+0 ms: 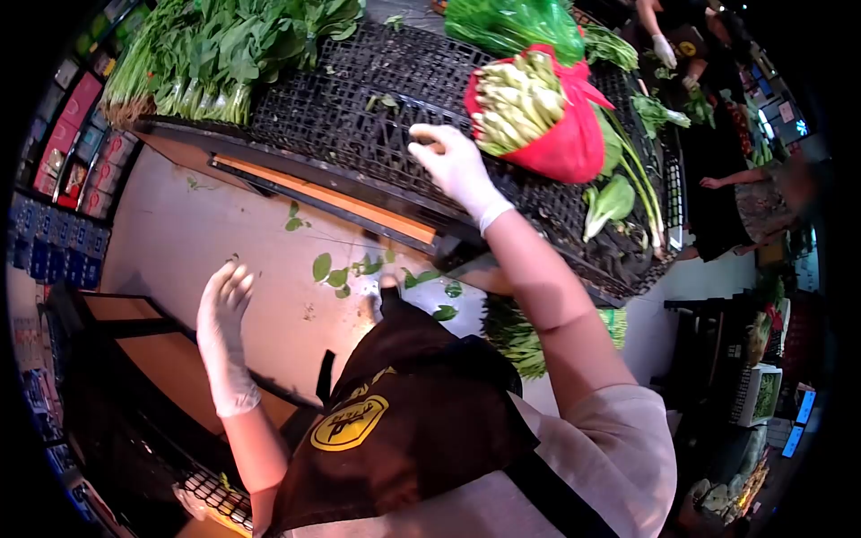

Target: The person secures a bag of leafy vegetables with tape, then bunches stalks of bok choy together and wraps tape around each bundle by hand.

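Note:
My right hand (456,172), in a pale glove, hovers over the black mesh shelf (359,148) with thumb and forefinger apart and nothing between them. Just beside it lies a red bag (574,143) full of pale green vegetable stalks (518,100). My left hand (224,327), gloved too, is held low over the floor on the left, its fingers loosely stretched and empty. Bundled leafy greens (224,63) fill the shelf's left end. Right of the red bag are a loose bok choy (610,206) and long green stalks (641,179).
A green plastic bag (516,27) sits behind the red one. Fallen leaves (336,273) are scattered on the floor (170,215). More greens (516,336) stand low by the shelf. A black rack (134,332) is at left; other people (762,202) stand at right.

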The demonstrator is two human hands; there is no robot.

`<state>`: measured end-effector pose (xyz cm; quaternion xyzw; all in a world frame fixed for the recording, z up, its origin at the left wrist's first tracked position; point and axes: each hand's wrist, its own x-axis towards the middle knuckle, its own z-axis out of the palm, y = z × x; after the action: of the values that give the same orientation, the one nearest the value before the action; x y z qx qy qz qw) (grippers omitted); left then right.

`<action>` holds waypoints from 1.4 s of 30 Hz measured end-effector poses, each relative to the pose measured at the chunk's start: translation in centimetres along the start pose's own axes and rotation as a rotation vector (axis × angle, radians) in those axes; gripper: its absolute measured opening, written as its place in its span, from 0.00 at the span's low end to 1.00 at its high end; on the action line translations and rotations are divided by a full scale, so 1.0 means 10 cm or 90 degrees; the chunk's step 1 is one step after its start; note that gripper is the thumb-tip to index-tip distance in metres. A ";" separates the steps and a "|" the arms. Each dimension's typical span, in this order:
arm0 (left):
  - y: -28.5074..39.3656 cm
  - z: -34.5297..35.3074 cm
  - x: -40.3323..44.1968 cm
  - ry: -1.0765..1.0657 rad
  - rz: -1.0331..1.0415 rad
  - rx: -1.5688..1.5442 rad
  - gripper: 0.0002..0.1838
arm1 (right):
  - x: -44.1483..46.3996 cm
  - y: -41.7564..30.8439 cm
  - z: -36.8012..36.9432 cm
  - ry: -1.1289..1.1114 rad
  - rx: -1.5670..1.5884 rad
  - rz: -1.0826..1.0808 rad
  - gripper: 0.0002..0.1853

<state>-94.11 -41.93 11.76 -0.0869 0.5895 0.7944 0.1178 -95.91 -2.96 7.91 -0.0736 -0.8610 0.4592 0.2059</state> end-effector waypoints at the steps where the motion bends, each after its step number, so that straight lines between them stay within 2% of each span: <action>1: 0.02 0.16 0.15 -0.029 0.016 0.035 0.21 | 0.20 0.08 0.08 0.002 -0.061 -0.001 0.16; 2: 0.00 0.29 0.26 -0.041 0.011 0.048 0.19 | 0.45 0.14 0.15 -0.004 -0.120 0.010 0.17; 3: -0.03 0.44 0.48 -0.060 0.026 0.056 0.18 | 0.62 0.27 0.28 0.024 -0.184 -0.042 0.17; 5: -0.10 0.47 0.85 -0.110 -0.018 0.121 0.16 | 0.97 0.49 0.53 0.028 -0.200 -0.044 0.17; 7: 0.04 0.59 1.03 -0.088 -0.030 0.127 0.17 | 1.26 0.66 0.80 0.078 -0.191 -0.085 0.12; 9: -0.03 0.48 1.32 -0.063 -0.053 0.115 0.17 | 1.44 0.76 0.95 0.071 -0.248 -0.032 0.14; 11: 0.00 0.40 1.54 -0.036 -0.078 0.105 0.19 | 1.54 0.70 1.02 0.031 -0.284 0.096 0.17; 13: 0.00 0.34 1.74 -0.053 -0.094 0.091 0.20 | 1.58 0.55 1.04 0.036 -0.296 0.164 0.20; 17: 0.03 0.46 2.31 -0.126 -0.125 0.037 0.21 | 1.64 0.61 1.17 0.066 -0.325 0.173 0.18; 22: 0.30 0.69 2.88 -0.294 -0.126 0.042 0.22 | 1.53 0.69 1.24 0.153 -0.275 0.174 0.11; 28: 0.38 0.73 3.36 -0.371 -0.168 0.059 0.21 | 1.38 0.86 1.35 0.295 -0.241 0.122 0.05; 31: 0.42 0.85 3.56 -0.431 -0.189 0.096 0.22 | 1.34 0.97 1.37 0.326 -0.059 0.208 0.05; 32: 0.46 0.93 3.60 -0.448 -0.196 0.100 0.22 | 1.32 1.49 1.55 0.417 0.078 0.191 0.05; 33: 0.46 0.98 3.63 -0.465 -0.215 0.113 0.22 | 1.27 1.13 1.33 0.362 -0.018 0.218 0.05; 34: 0.42 1.04 3.71 -0.489 -0.241 0.123 0.22 | 1.23 0.95 1.17 0.298 0.032 0.211 0.06; 35: 0.36 1.05 3.75 -0.499 -0.246 0.153 0.22 | 1.06 0.80 1.19 0.323 0.274 0.218 0.09; 37: 0.31 1.28 3.68 -0.580 -0.248 0.149 0.21 | 0.81 0.52 0.97 0.328 0.463 0.194 0.11; 38: 0.27 1.38 3.68 -0.619 -0.269 0.169 0.22 | 0.65 0.33 0.84 0.308 0.468 0.206 0.11; 40: 0.19 1.55 3.61 -0.706 -0.284 0.193 0.23 | 0.23 -0.14 0.61 0.326 0.331 0.318 0.13; 42: 0.10 1.64 3.49 -0.755 -0.316 0.215 0.23 | -0.31 -0.56 0.50 0.411 0.358 0.411 0.13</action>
<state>-127.81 -23.55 7.80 0.2511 0.5038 0.5534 0.6139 -94.85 -10.92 9.11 -0.4144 -0.5309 0.6663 0.3201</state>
